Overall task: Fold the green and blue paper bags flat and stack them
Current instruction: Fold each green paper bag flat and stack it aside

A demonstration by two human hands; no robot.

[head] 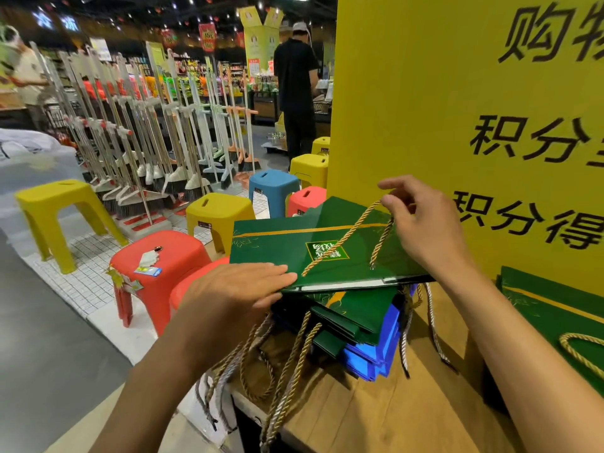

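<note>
A flattened green paper bag (294,246) with a gold stripe and gold rope handles lies on top of a stack of folded green and blue bags (366,338) at the wooden table's left end. My left hand (235,289) lies flat with straight fingers on the top bag's near-left corner. My right hand (421,217) pinches the gold rope handle (362,220) at the bag's far right edge. Several rope handles hang off the stack over the table edge.
Another green bag (555,318) lies on the wooden table (392,413) at the right. A big yellow sign board (457,109) stands right behind the stack. Red, yellow and blue plastic stools (163,256) and a row of brooms fill the left. A person in black stands further back.
</note>
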